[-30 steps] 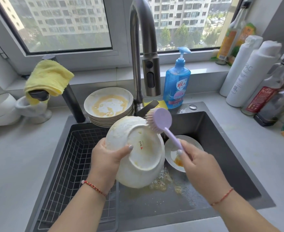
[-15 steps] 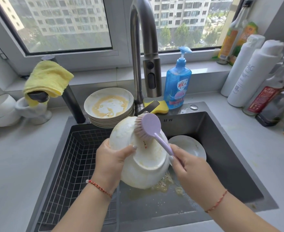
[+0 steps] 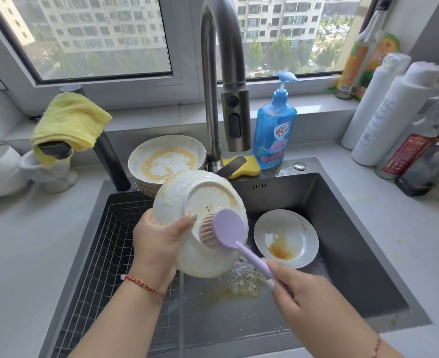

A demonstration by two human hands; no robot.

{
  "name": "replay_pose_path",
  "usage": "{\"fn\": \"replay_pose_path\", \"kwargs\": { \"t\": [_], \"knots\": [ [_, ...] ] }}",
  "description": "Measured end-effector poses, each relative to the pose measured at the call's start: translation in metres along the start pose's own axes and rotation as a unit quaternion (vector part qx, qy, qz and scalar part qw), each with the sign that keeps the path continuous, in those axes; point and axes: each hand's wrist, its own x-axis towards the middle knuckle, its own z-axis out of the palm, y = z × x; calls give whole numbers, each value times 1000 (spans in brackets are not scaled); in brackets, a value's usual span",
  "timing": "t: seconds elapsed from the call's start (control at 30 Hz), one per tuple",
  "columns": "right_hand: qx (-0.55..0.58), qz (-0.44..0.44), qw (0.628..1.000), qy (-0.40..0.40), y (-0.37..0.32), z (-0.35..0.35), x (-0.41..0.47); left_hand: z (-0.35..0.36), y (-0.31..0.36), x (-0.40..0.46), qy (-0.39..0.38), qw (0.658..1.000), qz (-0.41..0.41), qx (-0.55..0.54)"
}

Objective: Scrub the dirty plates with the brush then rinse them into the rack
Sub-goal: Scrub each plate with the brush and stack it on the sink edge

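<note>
white bottle (image 3: 386,117) — letters "pac"; other labels unreadable

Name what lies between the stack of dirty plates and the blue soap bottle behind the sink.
In the head view, the faucet's base and a yellow sponge lie between the stack of dirty plates and the blue soap bottle.

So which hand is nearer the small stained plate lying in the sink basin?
Right. The right hand, gripping the purple brush, sits just in front of the small plate. The left hand holds the upturned plate farther left.
</note>
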Motion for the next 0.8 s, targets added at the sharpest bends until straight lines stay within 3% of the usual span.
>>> {"fn": "replay_pose_path", "kwargs": {
  "t": [0.17,0.43,0.57,0.8],
  "knots": [
    [-52,41,997,49,10,-17,26,2,1,-3,-17,1000,-4,6],
    [-35,12,993,108,-5,-21,51,6,0,-9,-45,998,-15,34],
    [-31,43,997,64,10,-23,40,-1,6,-7,-27,1000,4,6],
    [30,20,999,4,-5,0,-1,-7,9,1,-24,998,1,-58]
  ]
}}
